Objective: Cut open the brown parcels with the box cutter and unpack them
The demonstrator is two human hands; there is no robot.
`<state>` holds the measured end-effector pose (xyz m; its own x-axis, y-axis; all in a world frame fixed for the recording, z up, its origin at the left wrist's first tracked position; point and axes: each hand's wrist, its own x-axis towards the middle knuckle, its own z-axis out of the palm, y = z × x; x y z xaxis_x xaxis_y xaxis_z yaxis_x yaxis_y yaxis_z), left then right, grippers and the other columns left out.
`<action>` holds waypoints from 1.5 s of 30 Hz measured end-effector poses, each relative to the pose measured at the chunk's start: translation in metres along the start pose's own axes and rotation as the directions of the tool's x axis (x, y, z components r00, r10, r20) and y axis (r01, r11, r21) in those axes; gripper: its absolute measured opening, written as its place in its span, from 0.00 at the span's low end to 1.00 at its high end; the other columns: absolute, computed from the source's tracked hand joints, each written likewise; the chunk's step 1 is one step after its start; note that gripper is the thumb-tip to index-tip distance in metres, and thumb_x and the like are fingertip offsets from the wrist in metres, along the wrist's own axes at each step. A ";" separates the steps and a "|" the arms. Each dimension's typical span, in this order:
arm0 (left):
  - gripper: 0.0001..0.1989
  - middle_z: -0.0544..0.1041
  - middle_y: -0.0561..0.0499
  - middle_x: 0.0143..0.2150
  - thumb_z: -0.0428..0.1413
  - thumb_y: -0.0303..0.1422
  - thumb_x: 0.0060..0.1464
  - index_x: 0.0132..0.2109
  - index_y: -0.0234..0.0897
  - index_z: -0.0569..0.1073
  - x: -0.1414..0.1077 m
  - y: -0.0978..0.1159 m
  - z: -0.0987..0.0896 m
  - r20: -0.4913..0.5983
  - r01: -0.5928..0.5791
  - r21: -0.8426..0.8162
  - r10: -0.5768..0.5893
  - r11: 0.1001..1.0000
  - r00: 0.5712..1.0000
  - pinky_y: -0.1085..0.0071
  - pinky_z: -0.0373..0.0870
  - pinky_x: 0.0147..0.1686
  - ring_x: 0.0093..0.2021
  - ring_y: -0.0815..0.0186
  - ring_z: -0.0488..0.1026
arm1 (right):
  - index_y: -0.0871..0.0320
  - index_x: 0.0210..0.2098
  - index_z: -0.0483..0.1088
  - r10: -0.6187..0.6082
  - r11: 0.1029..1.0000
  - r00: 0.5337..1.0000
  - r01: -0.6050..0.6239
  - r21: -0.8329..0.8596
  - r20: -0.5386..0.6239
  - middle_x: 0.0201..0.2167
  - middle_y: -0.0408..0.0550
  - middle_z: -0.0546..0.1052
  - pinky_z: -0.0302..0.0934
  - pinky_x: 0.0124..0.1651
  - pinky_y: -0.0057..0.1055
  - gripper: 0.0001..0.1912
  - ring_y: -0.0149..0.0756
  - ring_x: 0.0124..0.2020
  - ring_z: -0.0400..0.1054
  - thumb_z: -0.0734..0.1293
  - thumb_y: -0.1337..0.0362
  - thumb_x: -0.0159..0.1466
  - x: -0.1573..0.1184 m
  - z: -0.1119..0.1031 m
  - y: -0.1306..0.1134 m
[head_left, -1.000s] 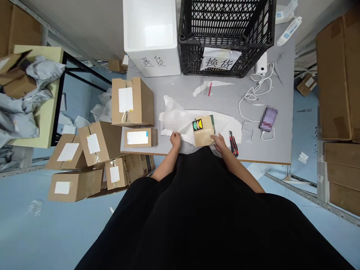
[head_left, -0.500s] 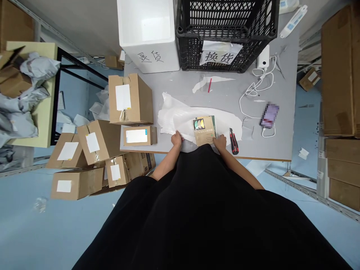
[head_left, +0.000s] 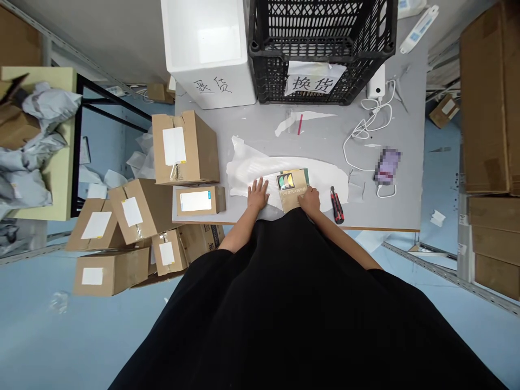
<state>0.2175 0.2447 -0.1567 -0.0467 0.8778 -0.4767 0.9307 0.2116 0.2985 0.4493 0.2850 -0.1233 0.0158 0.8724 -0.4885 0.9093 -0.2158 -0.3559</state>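
A tan book with a small picture on its cover lies on a crumpled white sheet near the table's front edge. A green edge shows behind the book's upper right corner. My left hand rests flat on the sheet, left of the book, fingers spread. At the book's right side, my right hand has its fingers closed over the edge, covering part of the cover. To the right of that hand lies a red and black utility knife.
Cardboard boxes stand at the table's left, and more are stacked below it. A white foam box and a black plastic crate stand at the back. A phone and white cable lie at right.
My left hand has opened from a closed grip at the sheet's edge and now lies flat on it. My right hand has moved left, further onto the book.
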 end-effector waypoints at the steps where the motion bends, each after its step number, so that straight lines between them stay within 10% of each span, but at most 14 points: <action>1: 0.33 0.41 0.49 0.77 0.45 0.38 0.65 0.74 0.41 0.49 -0.001 -0.001 0.002 0.003 0.000 0.010 0.000 1.000 1.000 0.44 0.41 0.71 0.76 0.48 0.35 | 0.66 0.55 0.60 0.043 0.999 0.998 -0.043 0.000 0.036 0.55 0.68 0.65 0.57 0.59 0.47 0.25 0.58 0.59 0.58 0.66 0.61 0.61 0.002 -0.002 -0.003; 9: 0.36 0.38 0.51 0.77 0.46 0.41 0.64 0.75 0.43 0.46 -0.012 0.004 0.008 0.011 0.036 0.032 -0.036 0.999 0.999 0.45 0.41 0.71 0.76 0.50 0.34 | 0.61 0.61 0.54 0.383 0.921 0.920 -0.387 0.035 0.089 0.60 0.69 0.64 0.56 0.60 0.52 0.44 0.60 0.63 0.59 0.76 0.52 0.53 0.017 0.006 -0.012; 19: 0.36 0.44 0.45 0.77 0.48 0.45 0.63 0.74 0.42 0.50 -0.043 0.010 0.014 -0.011 0.071 -0.078 -0.072 0.994 0.997 0.45 0.44 0.70 0.76 0.48 0.37 | 0.57 0.46 0.65 0.120 0.894 0.990 -0.142 0.424 0.078 0.48 0.57 0.76 0.66 0.53 0.44 0.20 0.49 0.49 0.71 0.69 0.58 0.57 0.022 0.011 0.030; 27: 0.25 0.61 0.32 0.68 0.47 0.44 0.66 0.63 0.34 0.67 -0.048 0.037 0.012 -0.101 0.113 -0.119 -0.126 0.986 0.987 0.49 0.56 0.65 0.68 0.43 0.57 | 0.59 0.51 0.65 0.071 0.767 0.990 -0.131 0.628 0.120 0.50 0.54 0.77 0.67 0.52 0.41 0.21 0.42 0.48 0.72 0.67 0.60 0.59 0.034 0.012 0.043; 34: 0.18 0.72 0.34 0.55 0.54 0.37 0.63 0.55 0.31 0.68 -0.010 0.074 0.017 0.033 0.194 -0.346 -0.195 0.918 0.980 0.61 0.67 0.52 0.56 0.51 0.71 | 0.60 0.45 0.67 0.095 0.935 0.995 -0.088 0.343 -0.005 0.48 0.60 0.74 0.61 0.59 0.48 0.19 0.53 0.56 0.65 0.69 0.59 0.56 0.025 0.024 0.023; 45: 0.13 0.78 0.47 0.41 0.61 0.34 0.54 0.46 0.37 0.72 0.000 0.058 0.025 0.056 0.324 -0.644 -0.380 0.693 0.923 0.66 0.68 0.46 0.46 0.58 0.75 | 0.57 0.46 0.69 0.094 0.950 0.995 -0.101 0.294 0.040 0.46 0.55 0.79 0.65 0.53 0.43 0.17 0.49 0.50 0.72 0.68 0.61 0.58 0.027 0.011 0.031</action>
<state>0.2809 0.2466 -0.1604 -0.3770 0.7060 -0.5996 0.3961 0.7081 0.5846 0.4736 0.2968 -0.1568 0.0841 0.8302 -0.5511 0.7403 -0.4223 -0.5231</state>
